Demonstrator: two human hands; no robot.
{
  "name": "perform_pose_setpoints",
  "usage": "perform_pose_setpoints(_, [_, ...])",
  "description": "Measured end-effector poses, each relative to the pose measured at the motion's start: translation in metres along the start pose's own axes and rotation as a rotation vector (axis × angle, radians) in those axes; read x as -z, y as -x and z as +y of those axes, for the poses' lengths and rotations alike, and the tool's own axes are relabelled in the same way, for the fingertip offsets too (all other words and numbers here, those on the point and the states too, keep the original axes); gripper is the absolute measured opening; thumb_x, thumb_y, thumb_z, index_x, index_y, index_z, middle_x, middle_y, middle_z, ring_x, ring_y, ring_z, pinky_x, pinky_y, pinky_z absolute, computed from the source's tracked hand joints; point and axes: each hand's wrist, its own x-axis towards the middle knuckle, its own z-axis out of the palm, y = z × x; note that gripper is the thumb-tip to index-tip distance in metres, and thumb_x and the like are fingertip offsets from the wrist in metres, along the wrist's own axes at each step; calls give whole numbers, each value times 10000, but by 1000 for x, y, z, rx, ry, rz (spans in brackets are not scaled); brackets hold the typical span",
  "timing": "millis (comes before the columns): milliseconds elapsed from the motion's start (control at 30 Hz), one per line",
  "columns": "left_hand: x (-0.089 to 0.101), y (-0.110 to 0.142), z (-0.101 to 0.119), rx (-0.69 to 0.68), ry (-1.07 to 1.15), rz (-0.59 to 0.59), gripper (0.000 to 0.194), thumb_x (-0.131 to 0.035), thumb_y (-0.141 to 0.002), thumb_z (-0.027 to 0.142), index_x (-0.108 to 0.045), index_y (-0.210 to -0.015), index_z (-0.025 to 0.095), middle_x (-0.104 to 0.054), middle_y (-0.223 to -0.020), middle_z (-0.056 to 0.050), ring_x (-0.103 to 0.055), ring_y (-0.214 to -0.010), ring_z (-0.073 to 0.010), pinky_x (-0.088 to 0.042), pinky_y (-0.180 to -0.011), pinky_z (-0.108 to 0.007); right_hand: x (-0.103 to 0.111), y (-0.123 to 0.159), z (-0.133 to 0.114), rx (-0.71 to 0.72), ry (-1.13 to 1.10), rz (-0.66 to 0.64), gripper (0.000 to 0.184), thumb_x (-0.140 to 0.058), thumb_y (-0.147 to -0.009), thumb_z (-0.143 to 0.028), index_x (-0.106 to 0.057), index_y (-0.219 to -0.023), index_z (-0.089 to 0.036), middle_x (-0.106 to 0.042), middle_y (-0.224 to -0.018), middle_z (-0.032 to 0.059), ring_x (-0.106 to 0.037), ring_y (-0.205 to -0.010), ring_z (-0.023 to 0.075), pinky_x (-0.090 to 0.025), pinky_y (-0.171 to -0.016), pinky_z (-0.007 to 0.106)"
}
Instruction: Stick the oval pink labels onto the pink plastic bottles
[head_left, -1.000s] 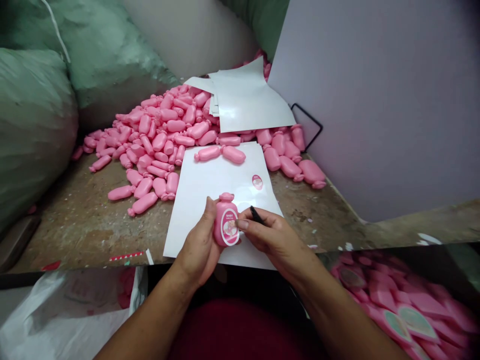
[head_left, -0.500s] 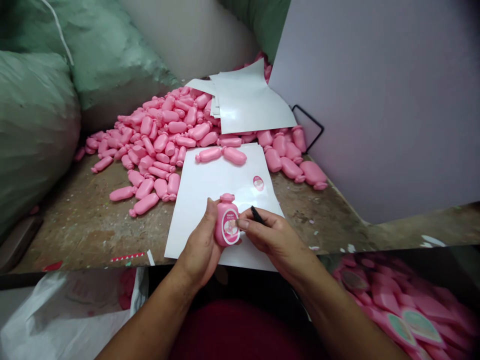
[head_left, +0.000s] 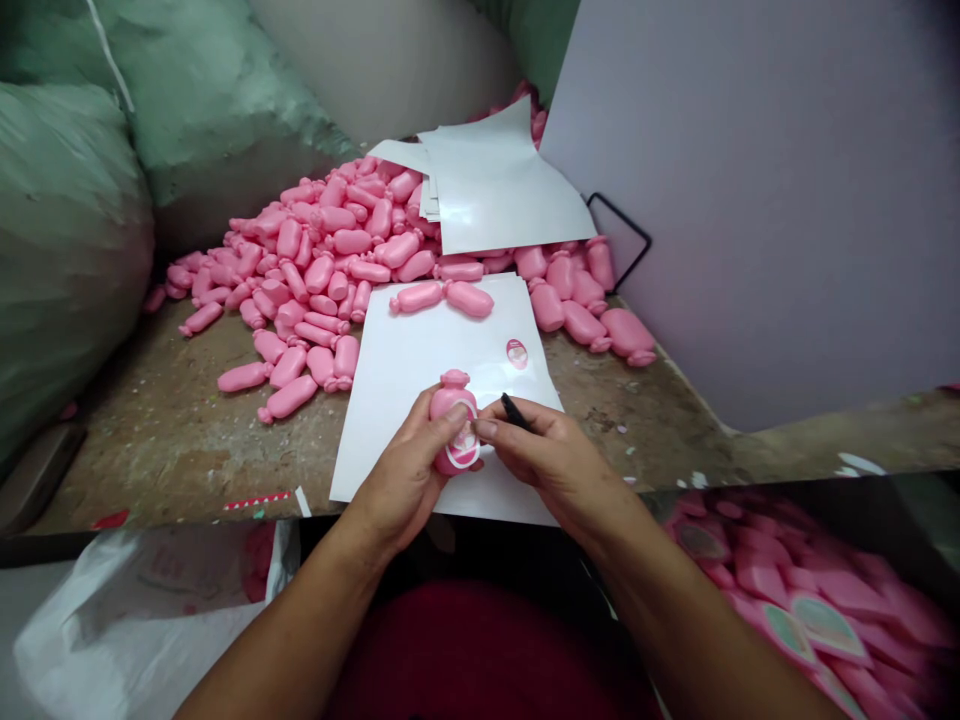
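Note:
My left hand [head_left: 401,470] is shut around a pink plastic baby-powder bottle [head_left: 453,402], with the thumb lying across its front and partly covering the oval label. My right hand [head_left: 544,450] pinches a small black tool [head_left: 514,411] right beside the bottle; its tip is hidden by my fingers. Both hands are above a white sheet [head_left: 442,350] holding a loose oval label [head_left: 517,353]. Two unlabelled pink bottles [head_left: 442,298] lie along the sheet's far edge.
A large heap of pink bottles [head_left: 322,250] covers the worn workbench [head_left: 172,430], with loose white sheets [head_left: 510,180] on top. Green sacks [head_left: 67,250] stand left, a lilac board [head_left: 750,200] right. Labelled bottles [head_left: 810,610] lie lower right, a white plastic bag [head_left: 135,620] lower left.
My left thumb has moved from beside the bottle onto its front, and the bottle has tilted in my hand. The whole view has shifted slightly as my head moved.

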Motion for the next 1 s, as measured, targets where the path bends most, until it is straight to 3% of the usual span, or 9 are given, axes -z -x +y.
perform_pose_setpoints(133, [3, -1, 0, -2, -31, -31, 330, -666, -871, 199, -600, -1194, 215, -606, -994, -20, -565, -826, -101, -486, -702, -205, 0, 1, -2, 124, 184, 54, 267, -699, -783, -438, -599, -715, -200, -479, -613, -53, -389, -566, 106, -307, -570, 270])
perform_pose_setpoints(300, [6, -1, -1, 4, -26, -45, 437, -729, -818, 175, -555, -1213, 237, -588, -989, -4, -591, -870, -107, -502, -740, -218, 6, 3, -5, 242, 467, 267, 248, -730, -765, -413, -583, -846, -231, -591, -664, -39, -522, -639, 154, -372, -656, 292])
perform_pose_setpoints(467, [6, 3, 2, 74, 6, -45, 710, -755, -678, -1, -493, -1265, 301, -598, -1020, 13, -626, -898, -113, -509, -770, -215, 12, 3, -5, 320, 366, 208, 206, -712, -795, -386, -591, -785, -220, -600, -751, -18, -539, -727, 156, -390, -695, 283])
perform_pose_setpoints(567, [8, 3, 5, 129, 44, -51, 845, -741, -619, -70, -456, -1302, 338, -609, -1027, 20, -641, -897, -108, -508, -786, -205, 13, 0, -3, 319, 269, 178, 202, -712, -798, -388, -610, -786, -214, -573, -743, -28, -499, -684, 136, -381, -653, 275])
perform_pose_setpoints(633, [9, 1, 5, 169, 102, -75, 795, -766, -643, -23, -455, -1289, 319, -626, -1033, 2, -659, -884, -121, -520, -774, -217, 13, -1, 0, 307, 222, 173, 204, -716, -795, -391, -614, -790, -214, -541, -713, -41, -453, -631, 120, -358, -607, 268])
perform_pose_setpoints(800, [10, -5, 7, 171, 187, -91, 432, -712, -847, 317, -506, -1218, 238, -674, -1026, -72, -695, -826, -174, -558, -706, -279, 18, -4, 5, 262, 190, 201, 241, -739, -781, -427, -618, -812, -220, -485, -672, -54, -388, -581, 104, -294, -540, 257])
perform_pose_setpoints(900, [34, 10, 23, 128, -11, -31, 421, -719, -841, 315, -552, -1220, 237, -695, -1036, -59, -698, -826, -167, -565, -733, -285, 24, -4, 3, 229, 225, 264, 300, -774, -720, -468, -635, -839, -230, -490, -668, -50, -390, -579, 108, -279, -520, 251])
perform_pose_setpoints(1000, [89, 55, 55, 149, -398, 33, 446, -763, -791, 368, -630, -1196, 235, -718, -1058, -46, -697, -916, -181, -547, -845, -288, 34, -4, 0, 179, 239, 366, 419, -822, -610, -540, -665, -847, -232, -527, -694, -30, -402, -574, 110, -289, -496, 245])
